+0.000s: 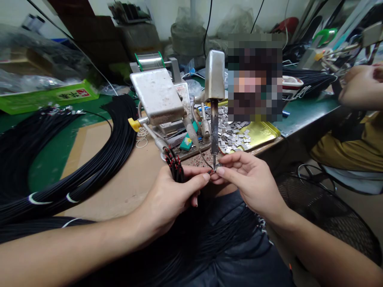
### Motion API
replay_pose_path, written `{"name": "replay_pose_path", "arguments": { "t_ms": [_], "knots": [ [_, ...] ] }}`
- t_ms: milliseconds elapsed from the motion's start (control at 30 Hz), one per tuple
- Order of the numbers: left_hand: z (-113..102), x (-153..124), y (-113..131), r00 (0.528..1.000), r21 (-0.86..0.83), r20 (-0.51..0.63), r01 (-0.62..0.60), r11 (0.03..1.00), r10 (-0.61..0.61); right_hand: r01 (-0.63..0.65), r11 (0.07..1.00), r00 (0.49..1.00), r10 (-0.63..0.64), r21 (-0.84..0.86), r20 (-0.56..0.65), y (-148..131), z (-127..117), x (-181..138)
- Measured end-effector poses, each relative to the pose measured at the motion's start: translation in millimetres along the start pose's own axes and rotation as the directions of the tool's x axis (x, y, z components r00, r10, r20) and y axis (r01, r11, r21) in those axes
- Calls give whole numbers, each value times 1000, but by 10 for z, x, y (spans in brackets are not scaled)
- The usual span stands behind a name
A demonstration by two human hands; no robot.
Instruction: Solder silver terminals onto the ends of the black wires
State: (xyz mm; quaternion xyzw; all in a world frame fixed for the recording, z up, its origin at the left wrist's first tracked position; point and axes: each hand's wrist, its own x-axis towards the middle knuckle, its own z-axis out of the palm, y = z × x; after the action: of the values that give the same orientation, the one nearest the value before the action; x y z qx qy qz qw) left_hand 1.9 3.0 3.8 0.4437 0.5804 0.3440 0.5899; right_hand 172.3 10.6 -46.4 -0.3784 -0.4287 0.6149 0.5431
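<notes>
While the left hand [167,199] fingers curl round a bundle of thin black wires [176,169] above the worktop [125,179] edge, right hand [251,181] fingers pinch one wire end under the soldering iron tip [214,158]. Wires probably light and limp; best held near the ends, clear of the heat.

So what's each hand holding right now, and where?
Left hand grips the bundle of thin black red-tipped wires just below the tips. Right hand pinches something tiny under the upright metal soldering iron; cannot tell what.
</notes>
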Motion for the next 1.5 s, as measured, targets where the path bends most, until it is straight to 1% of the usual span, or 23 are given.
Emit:
{"name": "replay_pose_path", "arguments": {
  "t_ms": [200, 467, 700, 900, 1067, 1233, 1367, 1500],
  "knots": [
    [-6, 10, 10, 1000, -25, -1, -7, 1000, 7, -3, 1000, 1000, 3, -11, -5, -16, 8, -8],
    [-14, 15, 11, 1000, -6, 17, -23, 1000, 24, 22, 1000, 1000, -22, 8, 20, -2, -4, -4],
    [-4, 16, 15, 1000, -24, 16, 1, 1000, -1, 23, 1000, 1000, -23, -3, 11, -12, -1, -11],
    [-4, 7, 21, 1000, -6, 14, 8, 1000, -8, 23, 1000, 1000, -23, 13, 12, -15, 3, -22],
    [-5, 20, 23, 1000, 2, 1, 3, 1000, -3, 17, 1000, 1000, -17, -21, 1, -16, 10, -16],
    [-14, 22, 26, 999, 66, 7, -52, 997, 51, 7, 999, 1000, -7, -33, -3, -15, 17, -20],
    [-15, 12, 23, 999, 76, 26, -37, 996, 35, -11, 998, 1000, 9, -67, -23, -31, 22, -42],
    [-24, 12, 1, 998, 67, 31, -47, 997, 45, -29, 995, 999, 25, -93, -43, -61, 33, -53]
  ]
}}
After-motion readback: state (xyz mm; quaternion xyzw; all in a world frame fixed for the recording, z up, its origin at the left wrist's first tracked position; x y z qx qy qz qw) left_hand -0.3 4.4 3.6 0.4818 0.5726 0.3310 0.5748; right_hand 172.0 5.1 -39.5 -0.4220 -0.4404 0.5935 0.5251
